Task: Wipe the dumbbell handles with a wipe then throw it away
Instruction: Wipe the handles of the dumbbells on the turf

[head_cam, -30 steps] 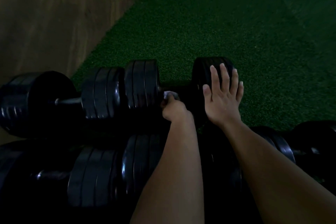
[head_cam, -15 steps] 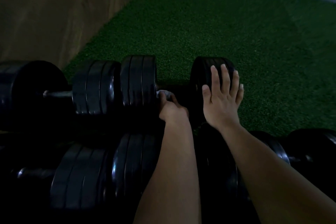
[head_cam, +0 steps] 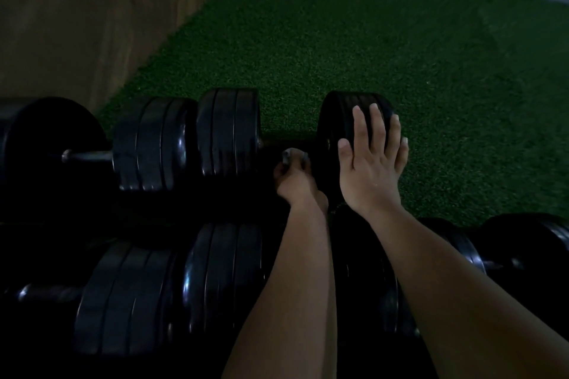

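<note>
A black dumbbell lies across the middle of the view, its left plates [head_cam: 229, 132] and right plates [head_cam: 341, 120] on either side of a dark handle [head_cam: 271, 144]. My left hand [head_cam: 295, 178] is closed on a small white wipe [head_cam: 292, 154] pressed against that handle, near the right plates. My right hand [head_cam: 369, 163] lies flat with fingers spread on top of the right plates, holding nothing. The handle under my left hand is mostly hidden in shadow.
Another dumbbell [head_cam: 147, 144] with a metal bar lies to the left. More black dumbbells [head_cam: 154, 292] fill the near foreground and right [head_cam: 523, 243]. Green turf [head_cam: 338, 40] stretches beyond, with wooden flooring [head_cam: 77, 24] at far left.
My left hand with the wipe has slid along the handle, left toward the left plates and then back right. My right hand has stayed on the right plates.
</note>
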Demonstrator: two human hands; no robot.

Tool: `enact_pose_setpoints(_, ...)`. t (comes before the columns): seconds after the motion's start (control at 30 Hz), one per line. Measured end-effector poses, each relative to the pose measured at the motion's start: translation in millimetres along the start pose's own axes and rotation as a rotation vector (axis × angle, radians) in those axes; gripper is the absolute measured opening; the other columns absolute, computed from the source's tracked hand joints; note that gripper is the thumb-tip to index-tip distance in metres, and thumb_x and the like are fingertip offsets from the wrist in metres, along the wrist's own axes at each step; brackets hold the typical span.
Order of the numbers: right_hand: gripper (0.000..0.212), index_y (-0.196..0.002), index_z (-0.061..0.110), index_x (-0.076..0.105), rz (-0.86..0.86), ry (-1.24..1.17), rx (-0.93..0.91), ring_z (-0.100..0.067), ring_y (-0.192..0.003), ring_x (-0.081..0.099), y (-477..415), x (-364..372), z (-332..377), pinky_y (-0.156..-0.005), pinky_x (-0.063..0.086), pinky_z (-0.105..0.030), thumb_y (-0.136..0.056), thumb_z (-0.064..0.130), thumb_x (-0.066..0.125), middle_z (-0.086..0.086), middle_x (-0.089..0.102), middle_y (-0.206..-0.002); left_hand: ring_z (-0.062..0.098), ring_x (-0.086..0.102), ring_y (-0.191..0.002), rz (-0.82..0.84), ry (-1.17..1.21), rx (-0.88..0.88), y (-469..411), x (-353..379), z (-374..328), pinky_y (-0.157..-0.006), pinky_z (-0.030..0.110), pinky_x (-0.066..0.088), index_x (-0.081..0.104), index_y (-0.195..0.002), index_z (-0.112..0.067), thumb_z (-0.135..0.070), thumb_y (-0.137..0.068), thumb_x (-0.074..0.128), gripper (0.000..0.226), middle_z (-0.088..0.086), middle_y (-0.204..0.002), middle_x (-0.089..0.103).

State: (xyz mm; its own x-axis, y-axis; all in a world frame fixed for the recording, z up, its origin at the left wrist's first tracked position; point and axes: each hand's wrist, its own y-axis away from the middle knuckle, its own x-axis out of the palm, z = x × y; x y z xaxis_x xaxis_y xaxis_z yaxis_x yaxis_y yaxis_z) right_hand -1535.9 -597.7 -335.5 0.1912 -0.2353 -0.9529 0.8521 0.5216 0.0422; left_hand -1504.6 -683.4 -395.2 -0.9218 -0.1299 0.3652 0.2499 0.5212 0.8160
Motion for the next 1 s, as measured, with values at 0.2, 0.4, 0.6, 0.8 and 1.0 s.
enact_pose_setpoints(0.2, 0.057, -0.157, 0.032, -0.002, -0.009, 0.003, -0.003, -0.023, -0.15, -0.02, 0, 1, 0, -0.121, -0.01, -0.047, -0.104, 0.046, 0.016, 0.008, -0.013, -0.165, 0.03, 0.069, -0.096, 0.11, -0.188, -0.009, 18, 5, 16, -0.092, 0.049, 0.055, 0.062, -0.119, -0.005, -0.013, -0.091, 0.07, 0.031, 0.013, -0.103, 0.071)
enact_pose_setpoints(0.4, 0.058, -0.157, 0.032, -0.001, -0.024, 0.006, -0.009, -0.024, -0.151, -0.019, 0, 2, -1, -0.121, -0.009, -0.048, -0.104, 0.047, 0.016, 0.007, -0.011, -0.165, 0.029, 0.069, -0.094, 0.063, -0.532, 0.04, 18, 5, 3, -0.088, 0.043, 0.057, 0.062, -0.085, -0.022, -0.017, -0.085, 0.075, 0.015, 0.007, -0.09, 0.069)
enact_pose_setpoints(0.6, 0.057, -0.157, 0.033, 0.0, -0.024, -0.028, -0.003, -0.022, -0.15, -0.019, -1, 1, -2, -0.12, -0.011, -0.047, -0.104, 0.047, 0.016, 0.008, -0.01, -0.165, 0.018, 0.068, -0.084, 0.182, -0.813, 0.44, 39, 7, -21, -0.072, 0.029, 0.051, 0.071, -0.103, -0.012, -0.018, -0.091, 0.065, 0.015, 0.0, -0.09, 0.071)
enact_pose_setpoints(0.8, 0.056, -0.157, 0.035, 0.001, -0.016, -0.047, 0.006, -0.019, -0.15, -0.021, -1, 1, -2, -0.12, -0.012, -0.046, -0.105, 0.045, 0.02, 0.011, -0.01, -0.164, 0.026, 0.065, -0.095, 0.24, -1.413, 0.656, 46, 32, -44, -0.074, 0.033, 0.048, 0.067, -0.104, -0.008, -0.012, -0.099, 0.047, 0.021, 0.008, -0.099, 0.068)
enact_pose_setpoints(1.0, 0.057, -0.157, 0.035, 0.002, -0.028, -0.083, -0.012, -0.02, -0.15, -0.02, 1, 0, -2, -0.12, -0.012, -0.047, -0.105, 0.045, 0.023, 0.01, -0.009, -0.165, 0.033, 0.059, -0.108, 0.241, -1.831, 0.548, 46, 9, -52, -0.079, 0.033, 0.044, 0.065, -0.11, -0.008, -0.006, -0.099, 0.044, 0.023, 0.017, -0.112, 0.064)
